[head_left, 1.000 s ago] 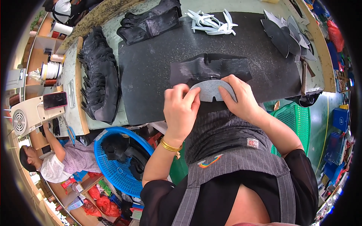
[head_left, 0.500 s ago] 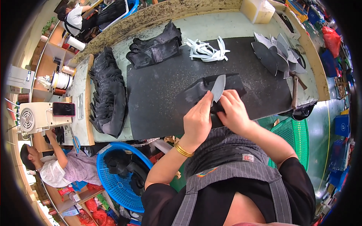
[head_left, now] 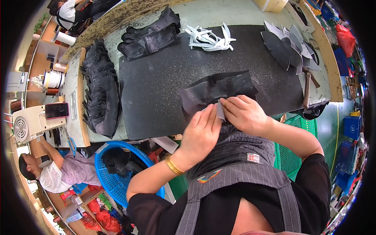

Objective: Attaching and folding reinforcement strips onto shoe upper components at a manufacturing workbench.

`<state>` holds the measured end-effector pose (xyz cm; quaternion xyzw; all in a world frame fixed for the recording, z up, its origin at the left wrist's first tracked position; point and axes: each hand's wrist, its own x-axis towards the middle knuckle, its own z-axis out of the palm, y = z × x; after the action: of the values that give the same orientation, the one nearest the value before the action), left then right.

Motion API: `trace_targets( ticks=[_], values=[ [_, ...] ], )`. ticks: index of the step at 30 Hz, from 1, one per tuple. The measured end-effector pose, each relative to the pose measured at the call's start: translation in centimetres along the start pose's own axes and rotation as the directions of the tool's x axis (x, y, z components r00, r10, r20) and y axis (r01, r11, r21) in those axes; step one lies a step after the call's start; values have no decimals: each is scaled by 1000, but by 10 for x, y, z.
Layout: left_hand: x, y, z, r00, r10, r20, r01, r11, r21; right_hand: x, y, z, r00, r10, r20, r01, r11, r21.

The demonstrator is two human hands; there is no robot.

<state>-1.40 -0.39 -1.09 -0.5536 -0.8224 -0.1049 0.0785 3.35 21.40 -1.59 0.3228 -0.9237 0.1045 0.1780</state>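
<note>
A black, leather-like piece (head_left: 219,87) lies spread on the dark work mat, its near edge under my fingertips. Between my two hands shows part of a small grey piece (head_left: 220,112), mostly covered by the fingers. My left hand (head_left: 203,129) is closed on it from the left, a gold bangle at the wrist. From the right, my right hand (head_left: 246,116) closes its fingertips on the same grey piece, against the black piece's near edge. Farther off lie white curved strips (head_left: 209,39) in a heap and a pile of grey leaf-shaped pieces (head_left: 288,49).
Stacked black pieces (head_left: 102,90) stand at the table's left, more black pieces (head_left: 150,37) at the back. A hammer (head_left: 307,90) lies by the right edge. Below are a blue basket (head_left: 102,168) and a green basket (head_left: 291,154). A co-worker (head_left: 72,170) sits at left.
Both hands have come nearer to me with the grey piece, now turned and mostly hidden by fingers. More of the black piece is uncovered. The whole view has shifted slightly.
</note>
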Motion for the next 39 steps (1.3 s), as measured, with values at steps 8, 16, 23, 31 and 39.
trace_targets(
  ticks=[8,16,23,31,39],
  values=[
    [9,15,2,917,-393,-67,260,717,-647,-9,-4,-6,998,58,-25,-57,998,39],
    [17,13,-2,827,-547,130,533,687,-494,2,-14,-4,993,104,-63,-106,994,-20],
    [13,1,11,927,-325,-185,149,775,-614,-6,-6,12,972,107,-210,-121,991,-55],
    [10,-25,3,994,94,-61,-106,961,-255,-9,13,-7,996,-89,-23,89,995,-38],
    [16,-19,-14,977,200,77,-193,977,-88,-32,8,-23,994,-18,109,8,996,90]
  ],
)
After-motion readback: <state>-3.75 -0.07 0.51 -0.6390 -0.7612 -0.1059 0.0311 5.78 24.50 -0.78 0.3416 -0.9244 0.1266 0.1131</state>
